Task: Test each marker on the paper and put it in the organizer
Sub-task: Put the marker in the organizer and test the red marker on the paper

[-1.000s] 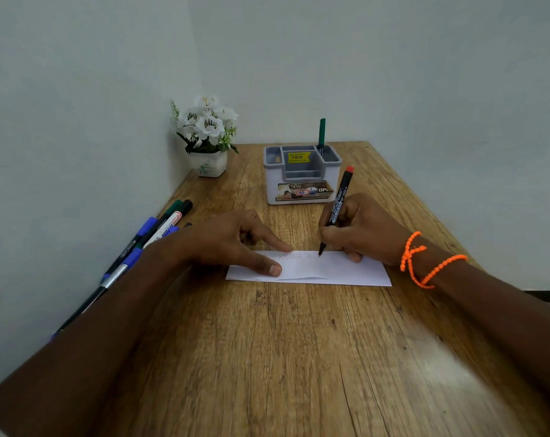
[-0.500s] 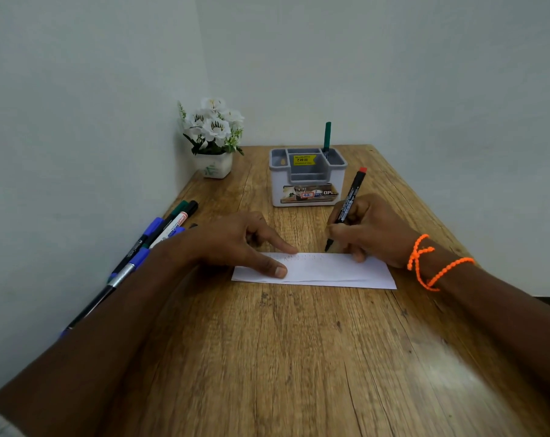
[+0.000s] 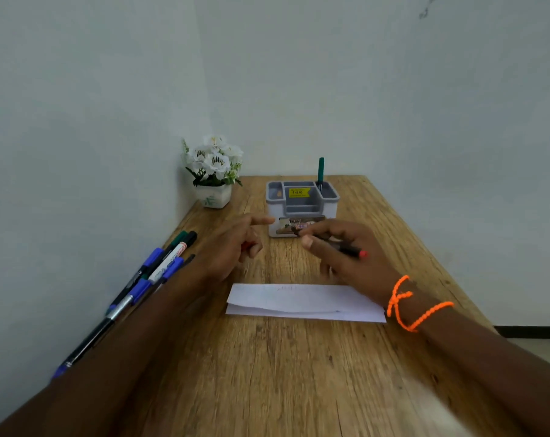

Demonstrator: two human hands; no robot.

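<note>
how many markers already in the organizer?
1. A green marker stands upright in the back right compartment of the organizer. The other compartments show none, though the hands hide its lower front.

Paper (image 3: 302,301) flat on the table (image 3: 267,373) near the middle, organizer (image 3: 302,209) behind it toward the far wall, one marker (image 3: 321,170) upright in its right rear compartment. Flower pot (image 3: 213,195) left of the organizer in the far left corner; loose markers (image 3: 153,275) along the table's left edge. Both hands between paper and organizer, left hand (image 3: 232,247) left of right hand (image 3: 346,260), a pen (image 3: 346,249) lying across the right one.
</note>
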